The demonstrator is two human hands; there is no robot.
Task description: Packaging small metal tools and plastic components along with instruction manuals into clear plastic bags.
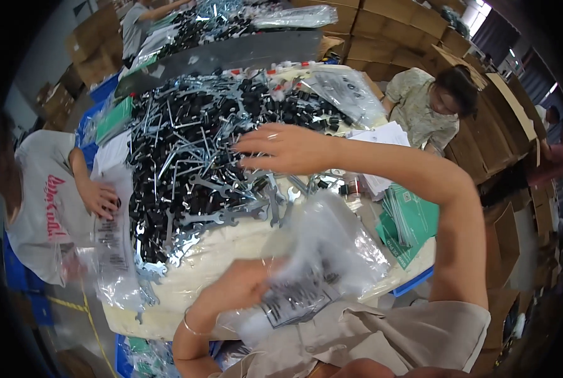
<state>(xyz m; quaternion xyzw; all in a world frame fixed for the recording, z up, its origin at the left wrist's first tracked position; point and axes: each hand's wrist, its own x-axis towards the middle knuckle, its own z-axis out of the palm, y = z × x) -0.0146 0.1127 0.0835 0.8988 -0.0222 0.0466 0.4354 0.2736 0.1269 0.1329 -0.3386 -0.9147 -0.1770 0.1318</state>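
Observation:
Near my body, my left hand is closed on a clear plastic bag with dark print; both are partly smeared by motion. My right hand reaches across, its fingers stretched out over the near right part of a mixed heap, with nothing visible in them. The heap holds open-ended wrenches, thin metal rods, some of them bent, and many small black parts. More wrenches lie along its near edge, between my two hands. Whether my right fingertips touch the heap, I cannot tell.
Green printed packets and white sheets lie at the table's right. Clear bags lie farther back, before a grey divider. Co-workers sit left and right. Cardboard boxes stand behind.

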